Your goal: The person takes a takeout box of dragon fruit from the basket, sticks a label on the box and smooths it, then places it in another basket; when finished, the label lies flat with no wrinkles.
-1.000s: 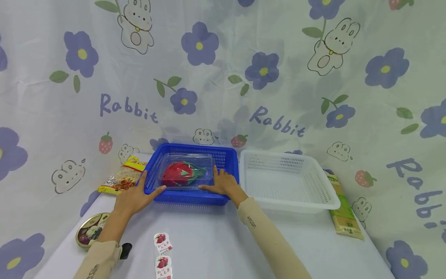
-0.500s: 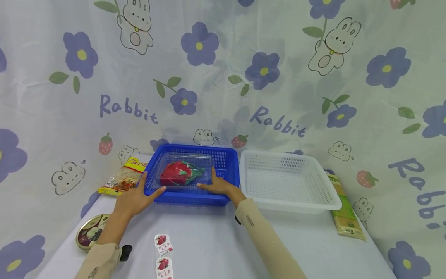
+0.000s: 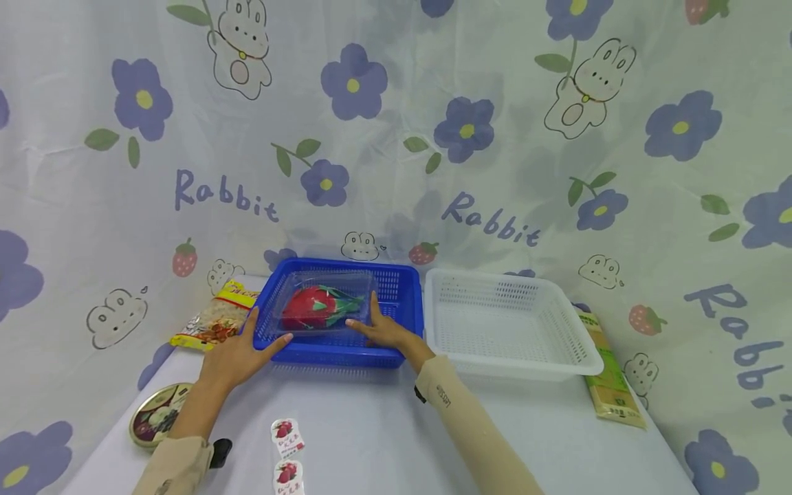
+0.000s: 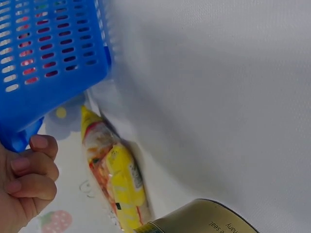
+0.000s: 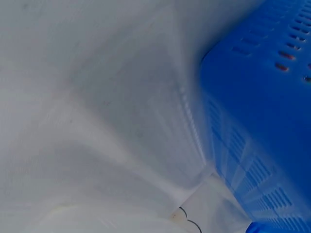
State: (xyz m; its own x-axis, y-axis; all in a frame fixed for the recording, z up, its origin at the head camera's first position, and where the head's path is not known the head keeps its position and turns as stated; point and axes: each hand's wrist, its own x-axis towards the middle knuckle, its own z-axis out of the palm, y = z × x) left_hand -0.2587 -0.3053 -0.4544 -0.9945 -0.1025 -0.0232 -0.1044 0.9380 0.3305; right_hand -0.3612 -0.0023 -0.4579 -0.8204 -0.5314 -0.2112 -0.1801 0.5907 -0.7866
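A dragon fruit (image 3: pixel 315 307), red with green tips, lies in a clear plastic box (image 3: pixel 355 280) inside the blue basket (image 3: pixel 401 357). My left hand (image 3: pixel 232 357) holds the basket's near left corner, with the thumb over the front rim and the index finger along the left side. Its other fingers (image 4: pixel 41 166) curl beside the outer rim in the left wrist view. At the box's right end, my right hand (image 3: pixel 390 331) touches it with extended thumb and index finger. Only the outside of the basket shows in the right wrist view; the hand is hidden there.
A white basket (image 3: pixel 507 364) stands right of the blue one. A yellow food bag (image 3: pixel 216 320) and a round tin (image 3: pixel 159 416) lie at the left. A green-and-tan packet (image 3: pixel 612 385) is at the right. Fruit stickers (image 3: pixel 287 440) lie in front.
The clear box has slid slightly left in the blue basket, and my right hand has moved left with it. My left hand stays at the corner.
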